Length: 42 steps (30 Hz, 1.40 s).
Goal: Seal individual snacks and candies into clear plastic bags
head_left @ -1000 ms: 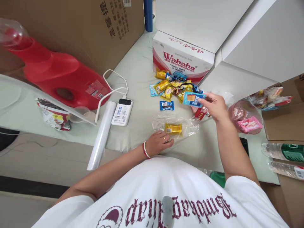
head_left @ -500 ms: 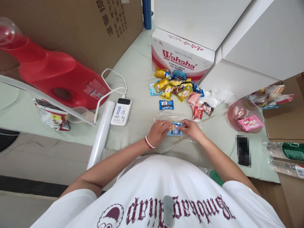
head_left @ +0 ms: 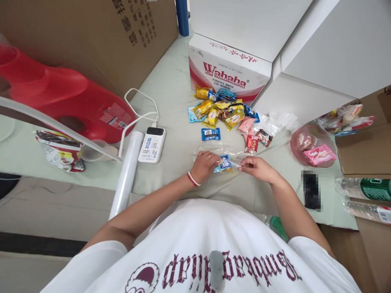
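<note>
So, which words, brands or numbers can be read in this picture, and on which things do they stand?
"Wahaha": in red on the white carton; the small lines under it are blurred.
Black Chinese characters on the brown cardboard box: not legible.
Maroon lettering on the white shirt: upside down, not legible.
Power bank, red jug label, snack packets: print too small.

A: What moved over the last second?

B: The right hand (head_left: pixel 258 168) came off the snack pile (head_left: pixel 224 112) carrying the blue packet (head_left: pixel 225 163) and dropped to the clear bag (head_left: pixel 220 152) by the left hand (head_left: pixel 205 165).

A: And in the last half second?

B: Blue packet now sits tilted at the bag, over the yellow one. Right-hand fingers shifted from the packet to pinching the bag film. Camera view drifted slightly.
</note>
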Tool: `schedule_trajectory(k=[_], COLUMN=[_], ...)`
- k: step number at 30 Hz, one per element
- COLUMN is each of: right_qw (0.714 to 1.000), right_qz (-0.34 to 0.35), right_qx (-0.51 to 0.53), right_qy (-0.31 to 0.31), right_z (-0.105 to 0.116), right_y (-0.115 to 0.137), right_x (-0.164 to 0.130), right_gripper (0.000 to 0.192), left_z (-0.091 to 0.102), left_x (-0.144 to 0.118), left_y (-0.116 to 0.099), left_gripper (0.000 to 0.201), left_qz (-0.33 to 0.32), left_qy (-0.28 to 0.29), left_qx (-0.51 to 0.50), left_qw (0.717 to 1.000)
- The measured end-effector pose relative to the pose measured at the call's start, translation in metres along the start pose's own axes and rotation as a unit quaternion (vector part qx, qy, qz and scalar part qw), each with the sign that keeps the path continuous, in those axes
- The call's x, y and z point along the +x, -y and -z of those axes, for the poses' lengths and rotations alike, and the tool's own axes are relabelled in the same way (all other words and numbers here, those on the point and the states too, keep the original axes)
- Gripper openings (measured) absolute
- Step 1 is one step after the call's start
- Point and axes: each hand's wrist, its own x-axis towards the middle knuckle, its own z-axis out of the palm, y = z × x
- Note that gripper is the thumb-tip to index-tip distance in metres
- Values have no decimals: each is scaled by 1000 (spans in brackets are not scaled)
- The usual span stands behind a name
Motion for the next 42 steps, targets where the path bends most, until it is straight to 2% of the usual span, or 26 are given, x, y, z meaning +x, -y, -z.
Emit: schedule_trajectory(k=[2,5,10,13,16,19,21,23,25,26,27,30,32,34,36,39,40,42], right_qw=[1000,1000,1000,1000,1000,994,978,948,910,898,896,922,934,939,944,950,953,956], right_qz=[10,10,-11,-7,-6,-14,-11,13,68,103,140,213,218,209,204,194,189,183], right_qx=[-6,-15,-8,-5,-9,-78,-148,-210,-247,-253,-251,-217,-187,-157,-132,-112,-106,-95], right_qy=[-27,-24,18,20,2,-73,-144,-237,-325,-344,-339,-242,-213,-222,-225,-216,-212,-209], right_z=[6,10,5,2,1,1,-1,-8,-20,-29,-39,-69,-83,-89,-89,-85,-84,-83], right_y=[3,4,1,0,-4,-12,-14,-9,2,8,14,21,16,8,2,-1,-1,-1], right_x=[2,7,9,8,10,13,14,12,8,6,5,8,15,21,24,25,24,24], right_gripper=[39,41,45,45,41,31,20,13,17,19,21,23,24,24,23,21,21,21], left_z=[-4,-10,-8,-4,-5,-9,-12,-15,-18,-20,-21,-19,-12,-1,12,32,38,50], left_x=[-1,-1,2,6,9,12,14,14,15,15,15,13,8,1,-7,-20,-23,-29], left_y=[3,7,6,4,4,6,7,7,6,5,5,7,13,20,27,37,41,53], left_gripper=[24,19,26,30,29,27,26,24,23,23,23,26,32,39,46,65,63,40], left_qz=[-3,-7,-32,-50,-51,-28,-8,11,22,22,20,13,38,78,89,49,41,54], left_qy=[-6,-9,37,54,46,32,27,22,16,13,9,-23,-62,-75,-38,46,61,63], left_qx=[26,41,-25,-64,-82,-91,-95,-94,-90,-89,-89,-101,-111,-122,-129,-112,-102,-94], left_qw=[1000,999,998,995,994,995,995,995,996,996,996,995,991,987,987,991,992,992])
